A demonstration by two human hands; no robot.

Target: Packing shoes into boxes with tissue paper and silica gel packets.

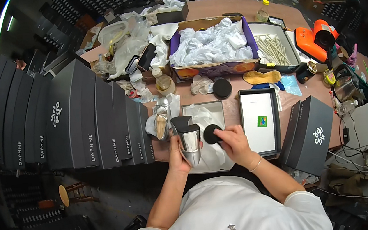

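Observation:
My left hand [177,157] is closed round a shiny silver shoe [190,142] with a black part at its far end, tilted up above the table. Pinched in the fingers of my right hand [237,145] is a round black pad [212,134], just right of the shoe; a small gap seems to separate them. Under both hands lies an open shoebox [217,107] lined with white tissue paper [212,159]. A second silver shoe [162,123], partly wrapped in tissue, rests left of this box. Beyond it sits a round black lid or tin [222,89].
Stacked dark shoeboxes [68,119] wall off the left side, with more boxes [309,135] at right. A shoebox lid [263,150] lies right of my hands. Farther back stand a purple carton [215,69] of crumpled tissue, a glue bottle [163,82] and an orange tool [310,46].

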